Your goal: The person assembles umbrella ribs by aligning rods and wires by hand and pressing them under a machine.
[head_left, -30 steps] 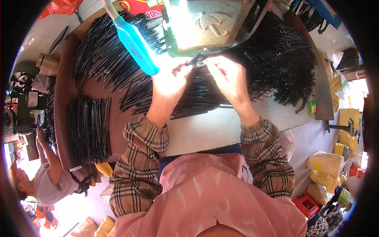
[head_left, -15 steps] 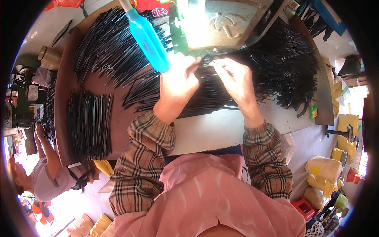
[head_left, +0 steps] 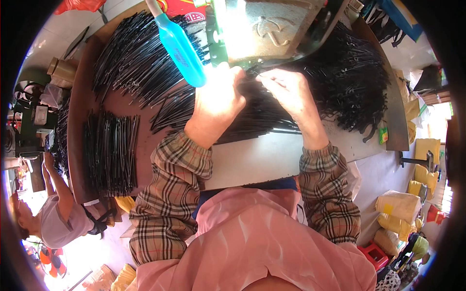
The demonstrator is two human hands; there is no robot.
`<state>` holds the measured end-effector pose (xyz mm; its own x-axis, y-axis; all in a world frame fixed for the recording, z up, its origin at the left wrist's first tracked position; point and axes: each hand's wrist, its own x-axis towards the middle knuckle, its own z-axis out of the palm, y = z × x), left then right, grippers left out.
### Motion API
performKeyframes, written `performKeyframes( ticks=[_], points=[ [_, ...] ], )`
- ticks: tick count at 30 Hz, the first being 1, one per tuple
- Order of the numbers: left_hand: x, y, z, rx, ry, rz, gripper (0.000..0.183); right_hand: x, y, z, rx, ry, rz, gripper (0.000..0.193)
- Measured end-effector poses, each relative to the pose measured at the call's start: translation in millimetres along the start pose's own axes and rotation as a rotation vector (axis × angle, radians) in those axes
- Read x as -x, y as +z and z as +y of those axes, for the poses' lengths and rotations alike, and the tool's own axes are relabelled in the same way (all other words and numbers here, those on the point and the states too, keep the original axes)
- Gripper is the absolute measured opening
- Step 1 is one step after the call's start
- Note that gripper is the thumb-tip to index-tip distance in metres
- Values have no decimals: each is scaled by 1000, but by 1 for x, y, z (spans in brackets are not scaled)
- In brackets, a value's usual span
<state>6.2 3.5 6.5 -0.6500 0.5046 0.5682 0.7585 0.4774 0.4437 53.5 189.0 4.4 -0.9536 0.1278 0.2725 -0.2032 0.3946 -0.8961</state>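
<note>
My left hand point(head_left: 218, 99) is closed at the machine's near edge, its fingertips washed out by bright light. To its right, my right hand point(head_left: 291, 92) pinches with thumb and forefinger at a small, thin black piece point(head_left: 253, 72) between the two hands. That piece looks like the end of an umbrella rib, but glare and dark rods behind blur it. Just beyond the fingers stands a metal machine point(head_left: 279, 31) with a raised umbrella emblem. Beneath and around my hands lie loose black umbrella ribs point(head_left: 259, 114).
A blue lamp-like paddle point(head_left: 179, 51) hangs beside my left hand. Rib piles lie at left point(head_left: 133, 60) and right point(head_left: 357, 72), with a neat bundle point(head_left: 111, 155) at near left. Another person point(head_left: 60, 208) works at far left. Yellow sacks point(head_left: 398, 208) stand at right.
Both forearms have shifted slightly, the left toward the left. My right fingertips have moved a little left, and the dark lump between my hands now shows as a thinner piece.
</note>
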Motion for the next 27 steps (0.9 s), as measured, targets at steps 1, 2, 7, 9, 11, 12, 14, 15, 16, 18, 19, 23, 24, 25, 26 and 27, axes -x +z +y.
performKeyframes(
  ticks=[1,2,7,9,11,12,14,15,16,18,19,23,24,25,26,27],
  points=[
    [-1,-1,-1,-24,20,13,34,-1,0,1,-1,-3,2,15],
    [-2,0,0,-27,21,14,34,-1,1,3,-12,-6,-5,15],
    [-10,1,-1,159,-149,-10,29,-8,1,2,13,3,8,13],
    [-5,10,-8,132,-73,33,25,-5,-6,6,169,-158,156,12],
    [-11,8,0,505,-286,-23,18,0,-8,-7,202,-314,158,12],
    [-10,17,-2,719,-309,3,17,4,-9,5,297,-335,154,14],
    [-7,8,-14,874,-596,-154,25,11,-9,-4,305,-298,66,16],
    [-1,0,-21,908,-599,-133,15,11,3,-11,153,-242,22,15],
    [0,-7,-15,918,-544,-170,7,14,7,-15,84,-195,-17,16],
    [2,-10,4,834,-773,-277,8,29,0,-14,91,-244,-47,13],
    [10,-20,8,776,-889,-310,8,34,7,-15,67,-297,-68,12],
    [17,-16,44,815,-377,-165,10,48,-16,-22,104,-268,-141,13],
    [18,-20,53,925,-486,-143,8,50,-18,-23,95,-223,-136,13],
    [22,-18,50,1085,-604,-137,6,50,-19,-24,81,-179,-135,12],
    [23,-17,50,1087,-545,-123,5,51,-22,-29,48,-161,-110,12],
    [24,-17,51,1086,-489,-105,4,51,-24,-31,79,-173,-102,12]
  ],
)
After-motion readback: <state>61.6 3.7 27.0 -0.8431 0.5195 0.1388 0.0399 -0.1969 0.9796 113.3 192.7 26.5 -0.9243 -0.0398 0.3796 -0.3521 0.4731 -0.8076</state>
